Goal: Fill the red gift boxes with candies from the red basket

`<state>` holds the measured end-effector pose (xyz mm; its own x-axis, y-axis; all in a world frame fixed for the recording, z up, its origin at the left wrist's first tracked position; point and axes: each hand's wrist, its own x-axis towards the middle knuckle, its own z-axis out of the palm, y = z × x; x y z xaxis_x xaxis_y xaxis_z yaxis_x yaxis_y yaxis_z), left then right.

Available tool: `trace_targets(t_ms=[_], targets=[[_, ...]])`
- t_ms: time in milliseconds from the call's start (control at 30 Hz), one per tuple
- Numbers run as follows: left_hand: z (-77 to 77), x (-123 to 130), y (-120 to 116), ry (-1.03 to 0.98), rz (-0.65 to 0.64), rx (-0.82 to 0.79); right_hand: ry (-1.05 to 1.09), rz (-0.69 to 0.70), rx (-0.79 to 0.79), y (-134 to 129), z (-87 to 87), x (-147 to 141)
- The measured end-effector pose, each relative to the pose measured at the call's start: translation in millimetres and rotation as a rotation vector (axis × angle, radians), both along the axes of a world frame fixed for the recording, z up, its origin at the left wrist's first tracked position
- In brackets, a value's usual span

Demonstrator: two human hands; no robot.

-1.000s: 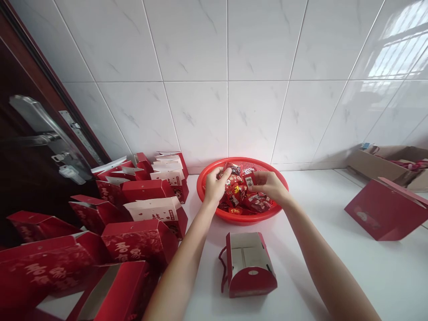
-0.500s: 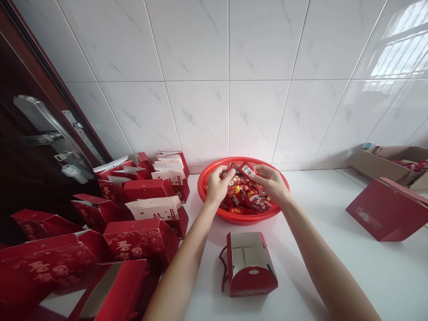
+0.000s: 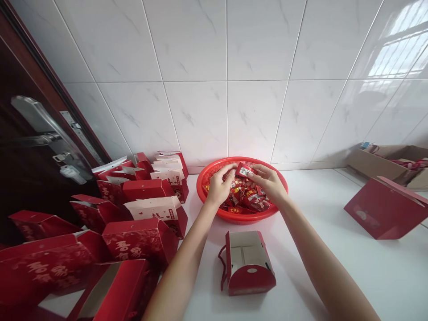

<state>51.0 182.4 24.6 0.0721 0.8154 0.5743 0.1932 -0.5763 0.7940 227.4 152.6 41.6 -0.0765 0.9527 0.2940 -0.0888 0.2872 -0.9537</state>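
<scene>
A red plastic basket (image 3: 204,196) holds a heap of small wrapped snack packets (image 3: 257,201), mostly red with some yellow. Over its far half, my right hand (image 3: 270,183) pinches a red packet with a white label (image 3: 244,171) between thumb and fingers. My left hand (image 3: 221,186) is above the basket's left side, its thumb and fingers closed together beside that packet; what they grip, if anything, is hidden. Between my forearms stands a small red gift box (image 3: 252,281), its top open, the pale inside showing, with a red cord at its left.
Several red and white gift boxes (image 3: 140,238) crowd the table's left side. At the right are another red box (image 3: 384,209) and an open cardboard carton (image 3: 371,162). Behind the table rises a tiled wall (image 3: 254,120); a dark door (image 3: 30,169) with a metal handle is at far left.
The packet in my right hand has shifted left, close to my left fingertips, and its label has turned. The basket and the open box have stayed in place.
</scene>
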Motion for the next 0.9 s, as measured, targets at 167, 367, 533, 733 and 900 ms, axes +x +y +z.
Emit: trace_targets(t_ms=[167, 367, 533, 733, 900], targets=[[0.7, 0, -2, -0.003, -0.019, 0.001, -0.045, -0.028, 0.018, 0, -0.7, 0], [1.8, 1, -5, 0.010, -0.017, -0.068, -0.057, -0.044, 0.025, 0, -1.4, -1], [2.2, 1, -4, 0.026, 0.012, -0.027, -0.116, -0.052, 0.026, -3, 1.4, -2], [0.1, -2, -1, -0.041, 0.076, -0.077, -0.146, -0.055, 0.034, -2, 0.6, -4], [-1.0, -3, 1, -0.129, 0.181, -0.136, -0.337, -0.268, 0.014, 9, -4.5, 5]])
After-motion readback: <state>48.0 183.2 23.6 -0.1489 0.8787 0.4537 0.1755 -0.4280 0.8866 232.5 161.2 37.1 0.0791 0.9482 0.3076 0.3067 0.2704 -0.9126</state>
